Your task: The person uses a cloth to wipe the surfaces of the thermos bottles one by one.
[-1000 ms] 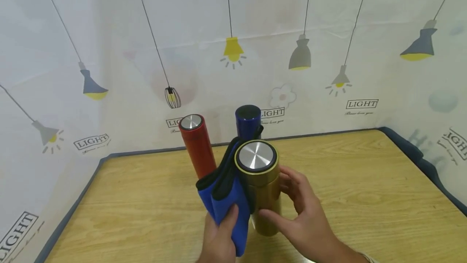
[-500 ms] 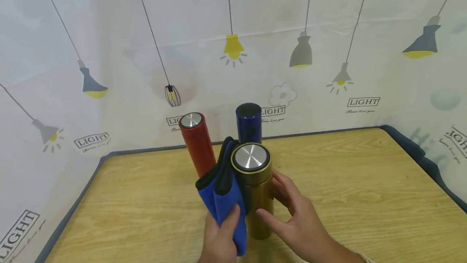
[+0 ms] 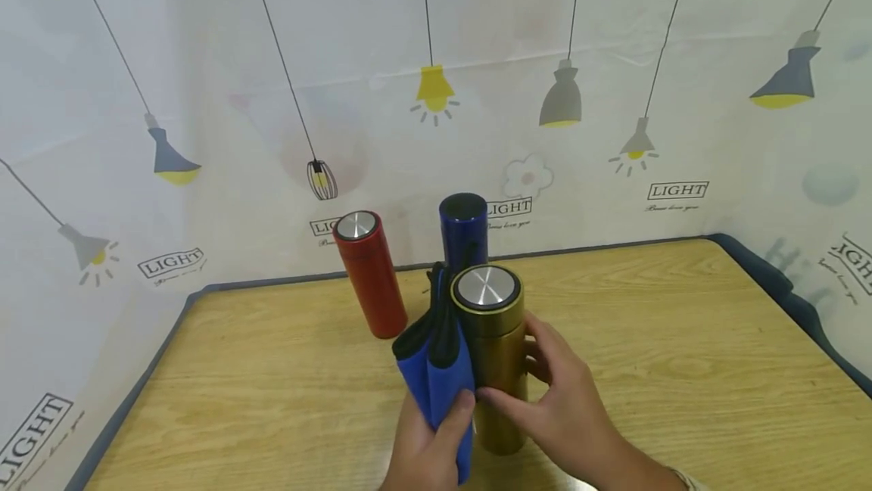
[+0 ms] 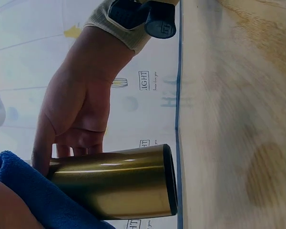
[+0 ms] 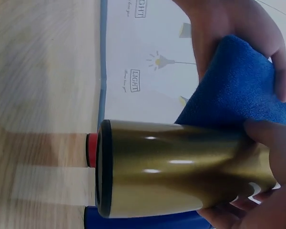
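Seemingly, wiping is being done, not finished: gold bottle (image 3: 500, 362) is being gripped by right hand (image 3: 575, 411), near upright, clear of table (image 3: 272, 385); blue cloth (image 3: 446, 393) is being clutched in left hand (image 3: 429, 452), against bottle's side. Red bottle (image 3: 373, 287) and blue bottle (image 3: 463, 232), standing behind, are being touched by neither hand; whether wiped is being left unclear.

red flask (image 3: 372, 283) and blue flask (image 3: 464, 232) stand on wooden table (image 3: 259, 393)
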### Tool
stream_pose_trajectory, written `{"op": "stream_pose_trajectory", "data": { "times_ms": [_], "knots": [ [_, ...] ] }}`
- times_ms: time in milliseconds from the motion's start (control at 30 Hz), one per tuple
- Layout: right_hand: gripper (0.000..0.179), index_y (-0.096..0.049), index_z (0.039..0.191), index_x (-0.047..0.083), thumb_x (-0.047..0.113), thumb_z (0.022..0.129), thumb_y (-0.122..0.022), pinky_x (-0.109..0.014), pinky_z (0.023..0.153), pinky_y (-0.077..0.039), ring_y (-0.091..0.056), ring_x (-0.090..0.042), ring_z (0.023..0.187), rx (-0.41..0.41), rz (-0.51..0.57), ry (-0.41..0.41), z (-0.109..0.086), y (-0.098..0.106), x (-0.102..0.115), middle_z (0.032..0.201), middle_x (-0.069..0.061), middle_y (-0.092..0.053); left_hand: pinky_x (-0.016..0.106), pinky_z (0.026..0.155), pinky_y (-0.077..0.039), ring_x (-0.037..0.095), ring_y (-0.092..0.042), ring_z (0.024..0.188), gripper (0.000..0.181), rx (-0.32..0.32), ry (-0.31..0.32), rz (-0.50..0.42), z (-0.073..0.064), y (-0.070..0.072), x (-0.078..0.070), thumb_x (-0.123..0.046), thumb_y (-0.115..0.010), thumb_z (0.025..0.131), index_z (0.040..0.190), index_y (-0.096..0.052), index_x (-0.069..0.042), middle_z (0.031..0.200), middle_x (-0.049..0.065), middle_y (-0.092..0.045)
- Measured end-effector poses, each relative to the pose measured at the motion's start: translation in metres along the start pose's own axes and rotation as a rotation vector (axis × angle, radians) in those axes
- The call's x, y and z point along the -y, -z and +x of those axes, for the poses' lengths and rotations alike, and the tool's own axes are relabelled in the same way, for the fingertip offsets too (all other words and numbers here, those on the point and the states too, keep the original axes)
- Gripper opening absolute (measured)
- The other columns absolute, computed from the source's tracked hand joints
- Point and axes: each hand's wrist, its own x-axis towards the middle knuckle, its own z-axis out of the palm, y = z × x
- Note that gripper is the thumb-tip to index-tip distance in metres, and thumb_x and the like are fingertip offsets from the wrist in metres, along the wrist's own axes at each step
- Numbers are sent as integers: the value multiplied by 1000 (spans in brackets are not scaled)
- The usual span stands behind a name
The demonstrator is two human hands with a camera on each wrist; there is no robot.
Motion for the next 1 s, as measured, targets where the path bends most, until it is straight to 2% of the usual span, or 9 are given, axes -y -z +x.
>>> {"op": "stream_pose_trajectory", "data": {
  "times_ms": [233,300,367,433,600,667,800,900,1000],
  "knots": [
    [85,-50,144,14,7,69,-91,-26,91,-57,-61,-6,114,-49,-43,35,2,4,0,132,-3,-62,22,98,-46,4,-57,107,37,31,-105,55,0,-2,-3,4,-51,96,133,-49,3,116,3,-62],
    [85,-51,144,15,9,69,-91,-24,94,-54,-58,-5,118,-57,-69,47,3,6,1,133,-2,-62,23,91,-48,3,-57,100,32,42,-152,57,1,-2,-2,6,-50,96,128,-51,3,102,4,-63],
    [87,-50,144,16,9,69,-91,-22,97,-51,-56,-5,123,-57,-79,50,4,8,2,137,0,-61,23,86,-48,2,-56,94,28,39,-158,55,0,-3,-1,7,-50,95,123,-52,5,91,10,-60],
    [89,-48,146,17,8,68,-91,-20,98,-49,-55,-5,124,-56,-71,47,4,8,3,138,0,-60,22,86,-48,0,-56,95,28,6,-111,62,-1,-5,0,7,-50,95,123,-53,7,93,15,-62],
    [93,-43,148,23,7,70,-90,-19,98,-47,-57,-7,120,-19,-29,14,2,9,7,138,2,-58,18,98,-44,4,-56,115,45,-157,191,28,-4,-11,-2,-7,-54,98,138,-45,10,130,21,-62],
    [92,-42,149,24,7,72,-89,-19,100,-47,-58,-7,119,13,-13,21,2,9,8,137,2,-58,18,96,-45,6,-57,114,47,-211,270,-16,-2,-10,-5,-11,-53,99,140,-44,11,131,21,-62],
    [87,-41,150,18,7,76,-86,-21,102,-48,-58,-11,122,94,48,70,2,10,8,139,-2,-56,20,93,-48,3,-61,106,47,-267,276,-123,3,-6,-10,-8,-48,99,139,-41,13,122,9,-67],
    [82,-44,148,17,8,77,-85,-24,102,-50,-57,-11,125,139,78,80,2,10,7,138,-2,-55,19,93,-49,0,-61,103,42,-289,214,-193,4,-3,-11,-4,-46,98,137,-43,12,113,-8,-67],
    [86,-41,150,16,6,77,-85,-25,100,-51,-60,-10,122,138,82,81,1,10,6,139,-3,-57,18,92,-49,0,-61,103,39,-295,182,-221,3,-2,-10,-1,-46,98,136,-46,6,108,-16,-66]
  ]
}}
